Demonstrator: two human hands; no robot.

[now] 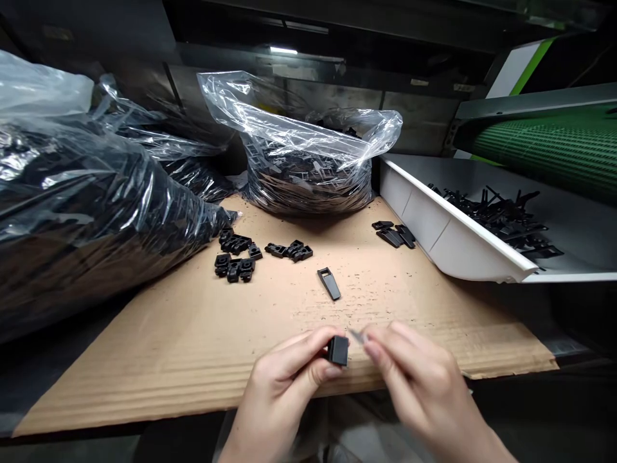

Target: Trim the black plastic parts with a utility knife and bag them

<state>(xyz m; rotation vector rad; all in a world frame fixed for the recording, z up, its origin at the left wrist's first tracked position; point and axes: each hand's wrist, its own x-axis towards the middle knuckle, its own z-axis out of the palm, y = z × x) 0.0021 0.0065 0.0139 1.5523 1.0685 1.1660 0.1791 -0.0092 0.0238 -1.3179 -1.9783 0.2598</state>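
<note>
Closest to me, my left grip point(289, 373) is closed in a pinch on a small black block point(339, 351), held near the front edge of the cardboard point(168, 360). My right grip point(424, 373) pinches a thin pointed piece point(357, 336) just beside it. I judge the block light, stiff and slightly slick, best taken by opposite sides. Fingers hide its back; blur keeps me from telling what the pointed piece is, or whether the two touch.
</note>
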